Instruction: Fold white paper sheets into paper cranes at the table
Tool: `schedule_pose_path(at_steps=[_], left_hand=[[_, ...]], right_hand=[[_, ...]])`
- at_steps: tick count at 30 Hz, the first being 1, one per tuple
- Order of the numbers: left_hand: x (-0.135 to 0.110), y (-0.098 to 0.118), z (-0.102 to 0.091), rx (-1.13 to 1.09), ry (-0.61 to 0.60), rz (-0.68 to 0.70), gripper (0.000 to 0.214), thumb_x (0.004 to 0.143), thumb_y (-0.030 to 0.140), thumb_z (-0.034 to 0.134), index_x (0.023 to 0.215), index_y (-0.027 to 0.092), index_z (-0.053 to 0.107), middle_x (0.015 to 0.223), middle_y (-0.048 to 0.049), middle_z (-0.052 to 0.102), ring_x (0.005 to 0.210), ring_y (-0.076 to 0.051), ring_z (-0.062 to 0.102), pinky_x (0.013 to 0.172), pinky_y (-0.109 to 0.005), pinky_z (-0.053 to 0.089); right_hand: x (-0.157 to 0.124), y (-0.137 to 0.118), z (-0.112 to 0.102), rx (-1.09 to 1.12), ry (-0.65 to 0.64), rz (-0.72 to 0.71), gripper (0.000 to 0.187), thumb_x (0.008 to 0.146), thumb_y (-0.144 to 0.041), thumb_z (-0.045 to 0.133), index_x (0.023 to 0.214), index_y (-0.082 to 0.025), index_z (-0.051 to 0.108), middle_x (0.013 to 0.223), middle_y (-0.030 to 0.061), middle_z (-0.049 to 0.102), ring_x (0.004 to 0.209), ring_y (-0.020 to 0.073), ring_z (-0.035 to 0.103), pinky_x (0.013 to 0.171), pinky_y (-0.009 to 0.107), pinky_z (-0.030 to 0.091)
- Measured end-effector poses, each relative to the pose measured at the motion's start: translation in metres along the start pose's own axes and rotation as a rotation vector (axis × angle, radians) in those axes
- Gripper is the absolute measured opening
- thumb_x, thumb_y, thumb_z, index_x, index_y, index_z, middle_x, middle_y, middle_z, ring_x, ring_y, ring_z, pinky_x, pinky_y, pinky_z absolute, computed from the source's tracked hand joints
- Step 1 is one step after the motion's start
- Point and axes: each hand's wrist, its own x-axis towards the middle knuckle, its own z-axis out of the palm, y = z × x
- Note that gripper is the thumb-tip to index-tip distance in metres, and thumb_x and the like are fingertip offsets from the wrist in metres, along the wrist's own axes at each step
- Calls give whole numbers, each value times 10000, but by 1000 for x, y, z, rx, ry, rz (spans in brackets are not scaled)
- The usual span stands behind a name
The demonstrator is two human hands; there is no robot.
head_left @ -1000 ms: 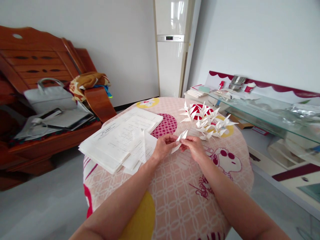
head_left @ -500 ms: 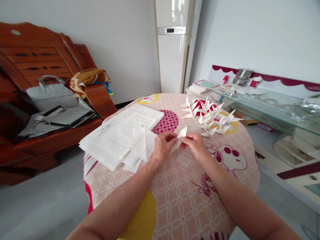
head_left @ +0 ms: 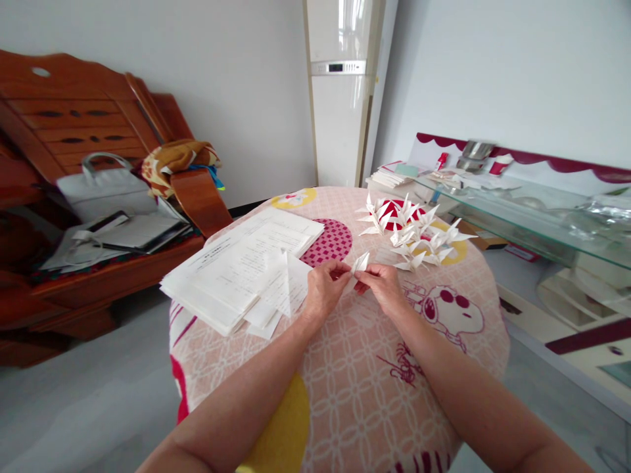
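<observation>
Between my two hands is a small piece of folded white paper (head_left: 361, 262), its pointed end up and away from me. My left hand (head_left: 325, 286) pinches its left side with thumb and fingers. From the right, my right hand (head_left: 380, 284) pinches it too, the fingertips close to those of the left. The lower part of the paper is largely hidden by my fingers. Beyond my right hand stand several white folded paper cranes (head_left: 411, 230) in a cluster. Left of my left hand lies a stack of printed sheets (head_left: 231, 263), with a creased loose sheet (head_left: 286, 286) on its near right side.
A round table wears a pink patterned cloth (head_left: 345, 374). On the right is a glass-topped cabinet (head_left: 532, 217) with papers, metal containers and a red cup. A wooden bench (head_left: 89, 131) on the left holds a grey bag (head_left: 106, 180). A tall white air conditioner (head_left: 340, 125) stands behind.
The lower part of the folded paper, which showed below my fingers, is now folded up or covered by them. Both hands keep their pinch in nearly the same place. The view shifts slightly.
</observation>
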Motion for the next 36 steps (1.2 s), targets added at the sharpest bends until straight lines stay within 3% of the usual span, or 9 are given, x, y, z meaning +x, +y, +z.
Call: schedule_pose_path(at_steps=[8, 17, 23, 28, 36], left_hand=[[9, -7, -6, -53, -162, -38, 250, 786, 371, 679, 736, 127, 709, 654, -14, 661, 581, -112, 566, 545, -212, 393], [8, -5, -7, 39, -159, -24, 149, 744, 273, 676, 684, 137, 670, 612, 18, 621, 553, -90, 528, 533, -201, 374], [9, -8, 1, -203, -134, -172, 213, 657, 323, 740, 650, 138, 635, 583, 21, 594, 517, -84, 497, 493, -200, 345], [9, -5, -1, -501, -177, -312, 244, 600, 314, 789, 640, 142, 620, 599, 16, 616, 539, -92, 539, 568, -222, 422], [8, -5, -3, -553, -160, -338, 252, 597, 316, 804, 643, 143, 626, 604, 18, 620, 548, -98, 554, 588, -236, 445]], right_hand=[[1, 2, -3, -13, -33, -26, 255, 693, -415, 762, 591, -201, 668, 541, 8, 654, 487, 170, 595, 505, 292, 492], [-1, 4, -2, -15, -45, -30, 277, 702, -429, 765, 587, -199, 663, 516, -2, 640, 454, 153, 582, 475, 274, 482], [-2, -1, -1, 45, -31, -8, 301, 674, -455, 781, 596, -187, 668, 520, 6, 645, 448, 148, 575, 463, 269, 490], [-5, -11, 1, 176, -66, 41, 253, 671, -427, 759, 622, -187, 696, 573, 21, 676, 522, 177, 620, 491, 283, 521], [-6, -13, 2, 160, -85, 31, 165, 666, -360, 749, 638, -201, 716, 588, 11, 684, 549, 185, 630, 519, 293, 531]])
